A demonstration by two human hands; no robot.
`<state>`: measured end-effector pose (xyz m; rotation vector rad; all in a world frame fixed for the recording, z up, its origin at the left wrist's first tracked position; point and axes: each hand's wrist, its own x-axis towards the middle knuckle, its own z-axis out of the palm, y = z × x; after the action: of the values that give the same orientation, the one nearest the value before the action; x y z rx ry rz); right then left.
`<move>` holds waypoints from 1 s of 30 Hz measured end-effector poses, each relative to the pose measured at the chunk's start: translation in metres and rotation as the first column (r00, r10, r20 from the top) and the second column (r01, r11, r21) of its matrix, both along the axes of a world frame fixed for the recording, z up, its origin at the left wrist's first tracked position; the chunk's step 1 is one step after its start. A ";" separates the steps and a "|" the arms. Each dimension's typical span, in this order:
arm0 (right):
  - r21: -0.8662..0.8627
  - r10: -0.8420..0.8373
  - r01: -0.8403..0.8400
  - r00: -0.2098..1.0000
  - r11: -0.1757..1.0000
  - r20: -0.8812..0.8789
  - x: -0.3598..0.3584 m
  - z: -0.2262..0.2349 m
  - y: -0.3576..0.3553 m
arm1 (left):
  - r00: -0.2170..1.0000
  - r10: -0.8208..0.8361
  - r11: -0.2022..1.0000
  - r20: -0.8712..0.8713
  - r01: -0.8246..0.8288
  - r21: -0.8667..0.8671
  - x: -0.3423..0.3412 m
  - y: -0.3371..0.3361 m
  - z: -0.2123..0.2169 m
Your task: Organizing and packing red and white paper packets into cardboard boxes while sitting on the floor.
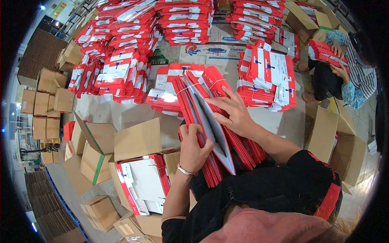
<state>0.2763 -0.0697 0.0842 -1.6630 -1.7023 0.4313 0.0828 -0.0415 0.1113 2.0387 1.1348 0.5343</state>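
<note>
Upright before my body stand red flat-folded cartons (251, 152), tied in bundles with thin bands and fanned apart at the middle. Between them a gap shows the grey inner face of one carton (216, 139). My left hand (193, 150), with a bracelet at the wrist, is closed on the left bundle (187, 95), its thumb and fingers at the near edges. Across the top of the right bundle lies my right hand (231, 111), fingers bent over the carton edges and gripping them. Their lower edges rest near my lap.
Beside my left arm is an open brown box (137, 137) containing red and white folded cartons (146, 182). Tall carton stacks (121, 73) stand ahead, with another pile (267, 77) to the right. A co-worker (344, 60) sits at the right, holding a carton bundle, near an open box (324, 133).
</note>
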 end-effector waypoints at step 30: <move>-0.050 0.050 -0.046 0.996 0.998 0.070 -0.006 0.000 -0.002 | 0.984 0.034 0.994 -0.175 -0.015 0.109 0.007 -0.011 0.018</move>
<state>0.2700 -0.0716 0.0845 -1.6927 -1.7999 0.4439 0.0902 -0.0523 0.1288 2.2033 1.2603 0.4415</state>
